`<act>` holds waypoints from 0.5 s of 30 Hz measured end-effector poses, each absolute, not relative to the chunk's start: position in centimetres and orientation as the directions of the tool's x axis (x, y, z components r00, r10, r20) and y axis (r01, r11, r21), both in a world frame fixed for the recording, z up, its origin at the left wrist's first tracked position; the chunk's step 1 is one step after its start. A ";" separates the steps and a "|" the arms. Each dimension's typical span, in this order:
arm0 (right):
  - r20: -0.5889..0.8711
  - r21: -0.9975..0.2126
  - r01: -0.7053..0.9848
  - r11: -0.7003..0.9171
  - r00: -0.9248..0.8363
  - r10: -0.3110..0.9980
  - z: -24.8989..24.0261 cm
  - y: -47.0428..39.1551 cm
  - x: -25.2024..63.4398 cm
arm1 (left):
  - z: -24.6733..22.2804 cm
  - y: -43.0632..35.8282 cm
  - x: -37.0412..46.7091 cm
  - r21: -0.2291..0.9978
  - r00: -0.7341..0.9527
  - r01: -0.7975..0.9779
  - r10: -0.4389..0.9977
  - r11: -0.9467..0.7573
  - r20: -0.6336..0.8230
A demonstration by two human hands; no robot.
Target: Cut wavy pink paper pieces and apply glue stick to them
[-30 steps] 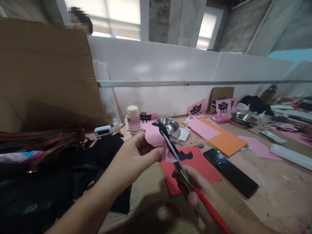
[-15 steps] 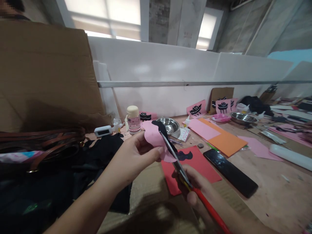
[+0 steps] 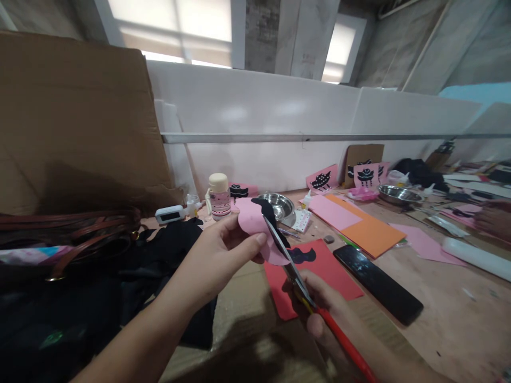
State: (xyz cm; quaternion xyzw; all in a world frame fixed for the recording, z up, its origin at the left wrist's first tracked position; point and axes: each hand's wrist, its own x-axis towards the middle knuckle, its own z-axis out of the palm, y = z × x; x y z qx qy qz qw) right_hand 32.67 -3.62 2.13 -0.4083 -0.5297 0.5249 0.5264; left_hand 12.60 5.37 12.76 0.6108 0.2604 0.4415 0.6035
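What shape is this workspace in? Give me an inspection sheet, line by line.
Surface: pinkish tabletop, specks on it.
Job's things: pink paper piece, black paper at its edge; red-handled scissors.
Clutter: phone, orange sheet, cream-lidded bottle, red sheet with dark wavy shape.
Hands: left hand pinches the pink paper piece; right hand grips the scissors, blades at the black paper.
Cables: nothing seen.
Surroundings: white partition ahead, cardboard at left, another person's hand at far right.

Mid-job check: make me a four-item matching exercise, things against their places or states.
1. Scissors
2. Wavy-edged pink piece
3. Phone
4. Bottle

A. Lying right of the red sheet
B. Standing upright, cream lid on
C. In the right hand
D. Pinched in the left hand

Pairs: 1-C, 2-D, 3-A, 4-B
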 end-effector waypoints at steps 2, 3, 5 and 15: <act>0.126 -0.985 -0.132 0.109 -0.128 0.984 1.5 -3.4 32.8 | 12.6 5.5 12.6 0.966 0.460 -0.211 0.856 -0.152 0.235; 0.128 -0.985 -0.134 0.110 -0.138 0.982 1.2 -3.3 32.9 | 12.5 5.5 12.5 0.966 0.452 -0.205 0.860 -0.159 0.237; 0.134 -0.986 -0.125 0.114 -0.161 0.978 1.0 -3.2 33.0 | 12.4 5.5 12.5 0.966 0.437 -0.193 0.867 -0.170 0.240; 0.084 -0.992 0.079 0.098 -0.166 0.983 6.3 -4.9 32.5 | 12.9 5.2 12.6 0.966 0.428 -0.170 0.868 -0.197 0.252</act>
